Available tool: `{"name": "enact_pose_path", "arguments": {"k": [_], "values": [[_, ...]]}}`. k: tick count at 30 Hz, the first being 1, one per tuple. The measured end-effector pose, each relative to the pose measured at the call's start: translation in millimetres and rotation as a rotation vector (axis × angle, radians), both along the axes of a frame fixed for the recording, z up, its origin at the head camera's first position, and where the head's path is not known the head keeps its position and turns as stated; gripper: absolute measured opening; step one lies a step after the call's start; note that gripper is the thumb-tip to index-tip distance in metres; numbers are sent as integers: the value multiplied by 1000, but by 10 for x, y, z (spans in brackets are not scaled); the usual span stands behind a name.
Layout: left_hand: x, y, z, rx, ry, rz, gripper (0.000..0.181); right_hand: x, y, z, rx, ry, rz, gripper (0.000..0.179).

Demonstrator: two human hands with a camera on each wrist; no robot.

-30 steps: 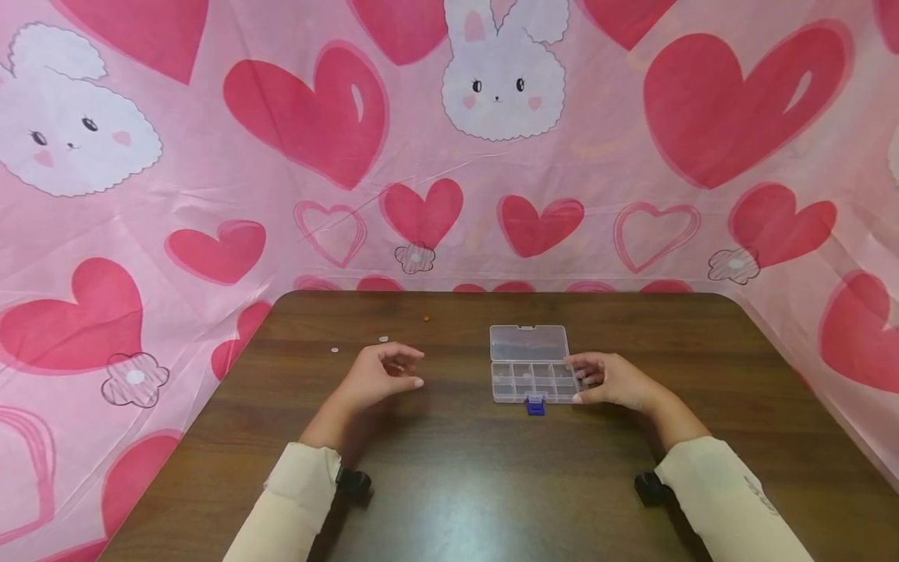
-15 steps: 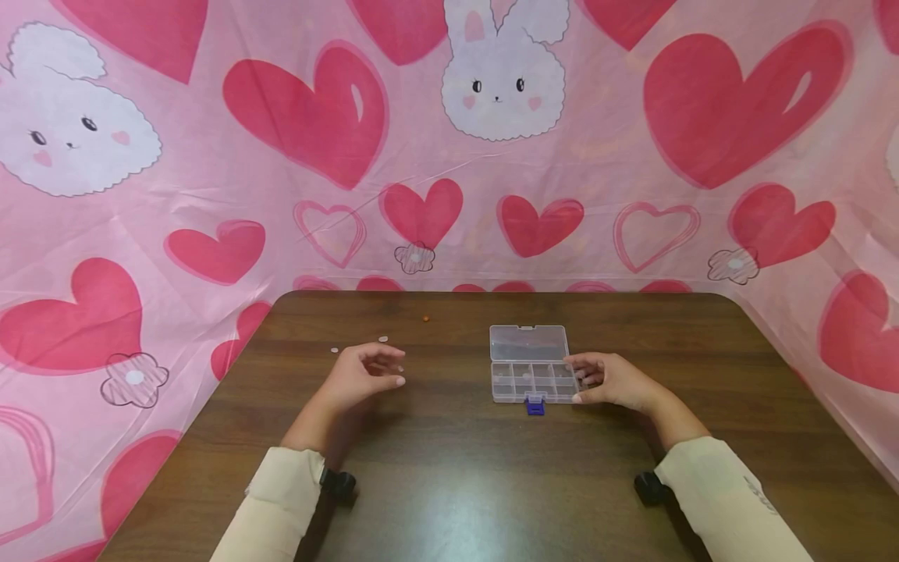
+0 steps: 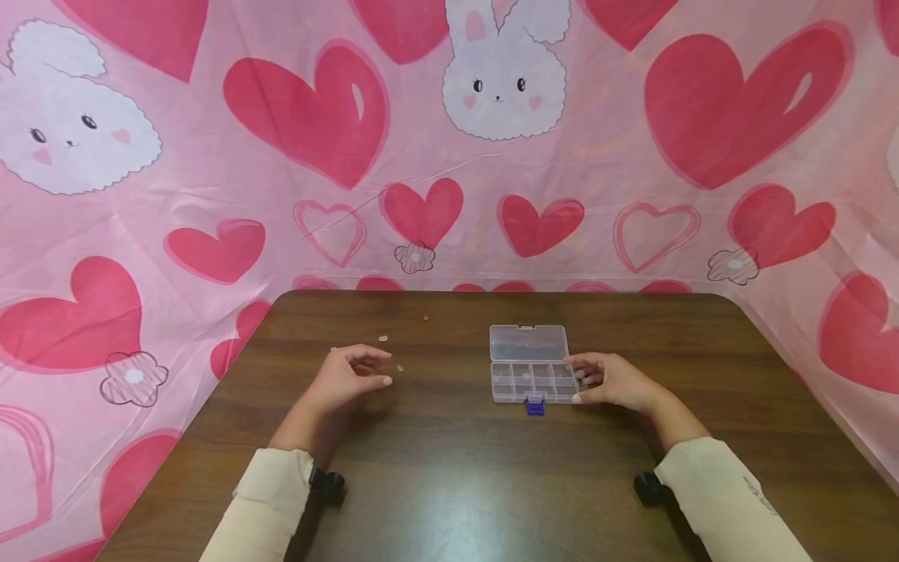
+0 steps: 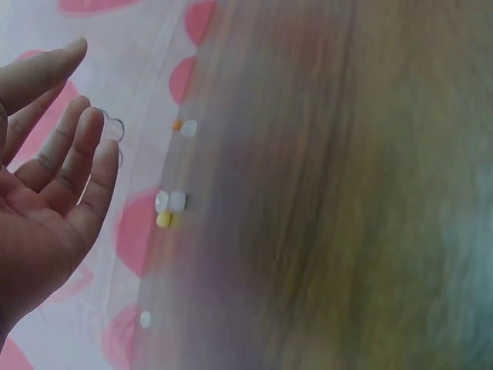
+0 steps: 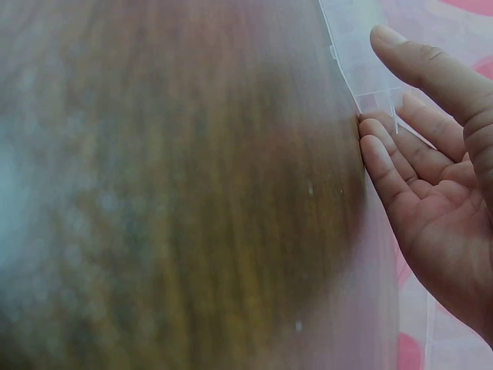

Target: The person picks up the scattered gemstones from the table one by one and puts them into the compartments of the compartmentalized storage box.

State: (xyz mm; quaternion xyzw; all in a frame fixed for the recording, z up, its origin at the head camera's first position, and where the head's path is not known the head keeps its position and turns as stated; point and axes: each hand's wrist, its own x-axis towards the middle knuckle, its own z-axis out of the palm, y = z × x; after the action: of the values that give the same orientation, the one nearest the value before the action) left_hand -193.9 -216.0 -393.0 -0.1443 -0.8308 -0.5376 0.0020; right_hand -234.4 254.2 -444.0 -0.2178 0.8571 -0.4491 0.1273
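Note:
A clear plastic compartment box (image 3: 523,382) lies on the table with its lid (image 3: 528,343) folded back and a blue latch (image 3: 535,407) in front. My right hand (image 3: 614,381) holds its right end, index finger at the rear corner and thumb at the front one. My left hand (image 3: 346,376) hovers over the table on the left, fingers relaxed, holding nothing. Just right of its fingertips lies a small whitish bead-like piece (image 3: 400,368); another white piece (image 3: 382,339) is behind. In the left wrist view, a yellow piece (image 4: 164,220) sits beside two white ones.
An orange bit (image 3: 425,318) lies toward the back of the brown wooden table (image 3: 449,468). Another pale piece (image 3: 333,349) is partly hidden behind my left hand. A pink cloth (image 3: 597,156) printed with hearts and rabbits hangs behind and beside the table.
My left hand has moved left, and a small whitish piece now shows to the right of its fingertips. My right hand and the box have stayed put.

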Motion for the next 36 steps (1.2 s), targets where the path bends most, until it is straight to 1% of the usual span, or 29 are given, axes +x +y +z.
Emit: {"name": "enact_pose_path", "arguments": {"k": [1, 2, 3, 9, 12, 15, 17, 19, 23, 27, 29, 36], "values": [[20, -1, 35, -2, -6, -1, 34, 0, -1, 0, -1, -1, 0, 68], [11, -22, 20, -11, -7, -1, 34, 0, -2, 1, -3, -3, 0, 68], [-8, -50, -8, -22, -7, 0, 34, 1, -2, 2, -4, -5, -1, 68], [-184, -278, -261, -90, -22, -7, 37, 5, 0, 6, -10, -20, -9, 69], [-235, -356, -320, -91, -34, -21, 39, 6, 1, 11, -9, -23, -13, 69], [-262, -404, -345, -72, -51, -44, 42, 8, 0, 17, -5, -22, -15, 69], [-277, -422, -350, -75, -57, -56, 42, 9, -2, 21, -2, -21, -16, 69], [-294, -439, -351, -111, -48, -65, 41, 10, -2, 22, 0, -22, -17, 69], [-338, -467, -362, -229, -23, -58, 35, 11, 1, 21, 5, -21, -20, 69], [-405, -505, -391, -315, -11, -80, 30, 7, 1, 21, 9, -18, -18, 69], [-440, -524, -400, -343, -9, -95, 28, 2, -1, 18, 9, -15, -16, 69], [-535, -557, -450, -416, -33, -106, 26, -7, 5, -2, 3, -14, -13, 68]]}}
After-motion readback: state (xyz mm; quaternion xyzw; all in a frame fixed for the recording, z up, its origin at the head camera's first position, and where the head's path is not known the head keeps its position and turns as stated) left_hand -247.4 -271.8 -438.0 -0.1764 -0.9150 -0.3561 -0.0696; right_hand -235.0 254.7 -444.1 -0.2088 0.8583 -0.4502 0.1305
